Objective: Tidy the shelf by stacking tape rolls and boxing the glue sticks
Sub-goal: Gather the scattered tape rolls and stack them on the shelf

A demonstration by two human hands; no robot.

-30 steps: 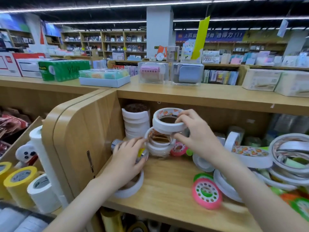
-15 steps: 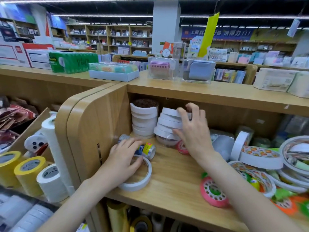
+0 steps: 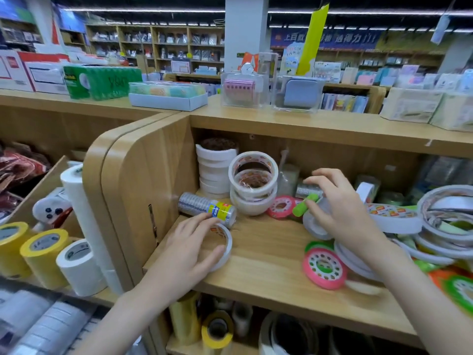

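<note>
Left hand flat on a white tape roll lying on the wooden shelf, fingers spread and straight across its ring. Just beyond the fingertips, a sleeve of clear tape rolls on its side, touching the flat roll. Farther back from that hand, a leaning stack of white tape rolls, with a taller, straighter stack behind it in the corner. Right hand raised over the shelf, fingers loosely curled, thumb and forefinger apparently pinching a green glue stick, tilted. Under and beside that hand, a pink tape roll; nearer the wrist, another pink roll. Outward to the right, a heap of wide white rolls.
</note>
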